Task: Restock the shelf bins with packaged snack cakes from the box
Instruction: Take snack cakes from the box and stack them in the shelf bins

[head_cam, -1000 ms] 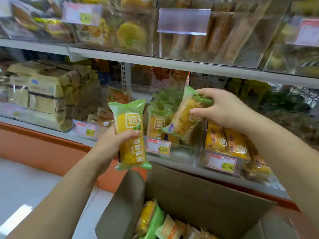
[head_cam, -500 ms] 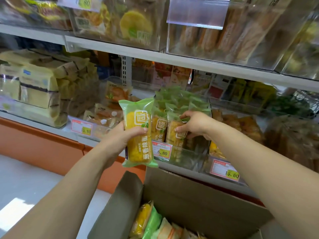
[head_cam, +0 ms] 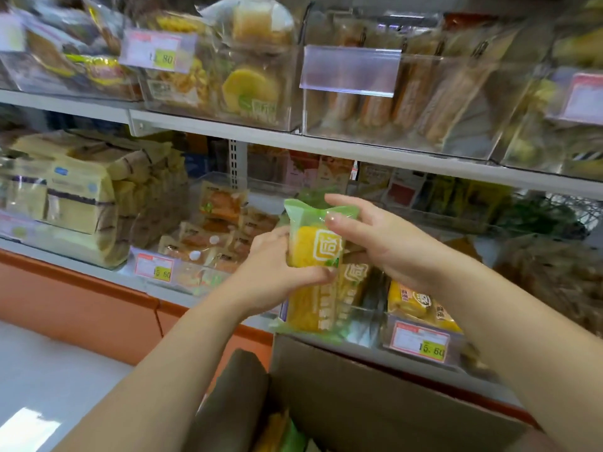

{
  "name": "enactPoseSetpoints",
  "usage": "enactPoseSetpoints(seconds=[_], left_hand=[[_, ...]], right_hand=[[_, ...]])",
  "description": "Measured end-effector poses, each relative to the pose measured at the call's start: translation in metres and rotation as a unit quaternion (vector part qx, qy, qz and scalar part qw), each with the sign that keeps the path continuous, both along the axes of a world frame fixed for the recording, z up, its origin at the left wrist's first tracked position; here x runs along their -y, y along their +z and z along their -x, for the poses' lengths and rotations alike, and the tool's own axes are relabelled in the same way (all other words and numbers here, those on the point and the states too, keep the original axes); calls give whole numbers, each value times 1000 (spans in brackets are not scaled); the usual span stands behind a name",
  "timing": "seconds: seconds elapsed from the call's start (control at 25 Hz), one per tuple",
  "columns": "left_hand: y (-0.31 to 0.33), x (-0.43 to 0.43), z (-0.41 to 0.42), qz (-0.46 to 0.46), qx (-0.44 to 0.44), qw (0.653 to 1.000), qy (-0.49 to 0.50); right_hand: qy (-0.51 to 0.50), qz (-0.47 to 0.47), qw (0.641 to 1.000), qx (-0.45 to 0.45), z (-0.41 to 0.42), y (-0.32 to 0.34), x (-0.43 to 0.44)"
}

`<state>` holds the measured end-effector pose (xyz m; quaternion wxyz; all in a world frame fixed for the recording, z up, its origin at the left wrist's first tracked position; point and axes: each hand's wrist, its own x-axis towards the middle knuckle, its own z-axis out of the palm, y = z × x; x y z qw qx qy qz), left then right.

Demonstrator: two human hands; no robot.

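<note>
A green-and-yellow snack cake pack stands upright in front of the clear shelf bin on the middle shelf. My left hand grips its middle from the left. My right hand pinches its green top edge between thumb and forefinger. Matching packs stand in the bin right behind it, partly hidden. The open cardboard box is below my arms, with more packs showing at its bottom edge.
A bin of orange packs sits left of the target bin, and a bin of yellow packs sits to its right. The upper shelf with full clear bins overhangs. White floor lies at left.
My right hand left its pack in the bin and came over to the top of the pack in my left hand. My left hand carried that pack rightward up to the bin.
</note>
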<state>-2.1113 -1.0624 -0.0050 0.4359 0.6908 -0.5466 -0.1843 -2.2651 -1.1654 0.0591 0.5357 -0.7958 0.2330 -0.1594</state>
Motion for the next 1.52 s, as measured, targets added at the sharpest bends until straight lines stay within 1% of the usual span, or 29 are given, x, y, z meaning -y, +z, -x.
enactPoseSetpoints(seconds=[0.04, 0.08, 0.12, 0.16, 0.2, 0.24, 0.28, 0.32, 0.4, 0.48, 0.56, 0.6, 0.68, 0.76, 0.88, 0.96, 1.0, 1.08, 1.16, 1.24, 1.32, 1.44, 1.52], left_hand=[[3, 7, 3, 0, 13, 999, -36], [7, 14, 4, -2, 18, 998, -54], [9, 23, 3, -4, 17, 999, -47], [8, 32, 0, -4, 27, 999, -22], [7, 42, -3, 0, 80, 997, 18], [4, 53, -5, 2, 169, 984, 50], [2, 63, -5, -8, 254, 966, 54], [-1, 73, -2, -27, 319, 947, 37], [-7, 90, 5, -74, 371, 926, 0], [-8, 97, 6, -75, 403, 912, -5], [-8, 98, -1, -63, 423, 904, 4], [-8, 96, -6, -66, 420, 905, 9], [-10, 89, -17, -76, 397, 914, 17], [-13, 80, -24, -68, 362, 929, 18], [-17, 71, -27, -37, 344, 938, 17], [-18, 68, -27, -24, 343, 939, 22], [-18, 67, -27, -20, 343, 939, 23], [-18, 64, -30, -15, 344, 939, 23], [-16, 61, -33, -14, 345, 938, 23], [-16, 61, -35, -7, 341, 940, 24], [-18, 63, -36, 4, 343, 939, 30], [-21, 68, -36, 23, 349, 936, 44], [-23, 71, -36, 44, 349, 935, 47]], right_hand=[[-15, 7, 1000, 10, 5, 0, 2], [-55, 22, 998, 20, 11, 1, 8], [-107, 17, 993, 38, 19, 4, 14], [-162, -9, 985, 60, 29, 5, 22], [-210, -38, 973, 84, 41, 5, 30], [-255, -60, 958, 114, 52, 5, 36], [-295, -69, 943, 141, 60, 4, 38], [-327, -62, 929, 161, 66, 1, 41], [-369, -20, 912, 177, 70, -2, 45], [-378, 28, 909, 172, 69, -1, 47], [-388, 58, 906, 160, 69, 3, 51], [-390, 67, 905, 156, 69, 5, 53], [-393, 75, 904, 150, 68, 7, 55], [-402, 95, 898, 150, 61, 2, 55], [-400, 156, 891, 146, 42, -5, 55], [-374, 197, 900, 109, 29, -10, 55], [-351, 213, 909, 75, 23, -14, 55], [-292, 254, 922, -10, 12, -27, 53], [-250, 287, 920, -95, 9, -38, 56], [-225, 274, 921, -163, 12, -36, 62], [-196, 256, 924, -205, 14, -29, 67], [-160, 273, 915, -250, 11, -26, 71], [-144, 297, 897, -295, 8, -28, 67]])
